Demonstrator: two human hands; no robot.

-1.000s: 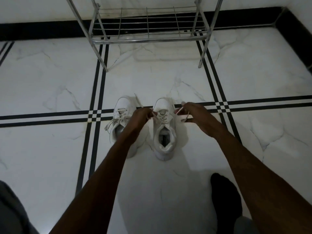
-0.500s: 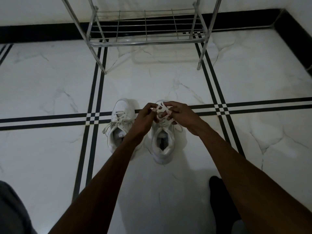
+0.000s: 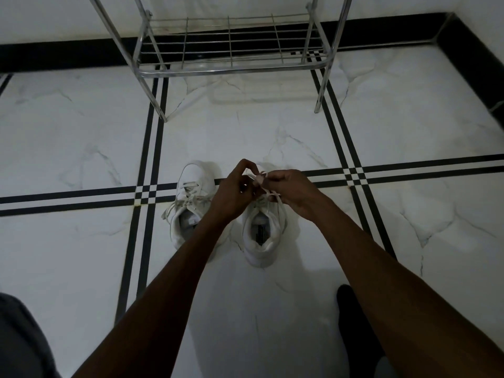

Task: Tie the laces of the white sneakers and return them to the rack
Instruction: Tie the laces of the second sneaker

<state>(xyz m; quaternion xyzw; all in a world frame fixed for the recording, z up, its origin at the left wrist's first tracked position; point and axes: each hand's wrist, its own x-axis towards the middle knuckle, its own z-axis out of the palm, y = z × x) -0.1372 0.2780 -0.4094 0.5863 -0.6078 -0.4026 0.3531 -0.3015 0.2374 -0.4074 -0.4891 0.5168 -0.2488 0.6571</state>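
Down at the bottom edge, nearest to me, both forearms run forward and converge; a dark sock [image 3: 354, 323] sits on the floor [image 3: 68, 132] to the right. That spread suggests a low crouch over the work, so both hands can reach the same shoe.

Next out stand the two white sneakers, side by side with heels toward me and toes toward the rack, which I judge makes the lace ends fall naturally to each hand. The right sneaker [image 3: 263, 236] is the one in hand. My left hand [image 3: 234, 192] is curled narrow, fingers pinched on a strand of its laces [image 3: 268, 196]. My right hand [image 3: 290, 188] is likewise closed small on the other strand, knuckles up. The two hands nearly meet above the tongue, the lace lifted between them. I take this to be the crossing or looping stage of the knot. Whether a first knot is already snug beneath I cannot tell, since the hands cover it.

Just beside it, the left sneaker [image 3: 191, 203] waits untouched, its laces splayed loose over the sides, so by my reckoning well under half the job is done.

Farthest off, against the black skirting, stands the metal rack [image 3: 231, 69], its lowest wire shelf bare as far as I can see. It is well apart from the shoes.
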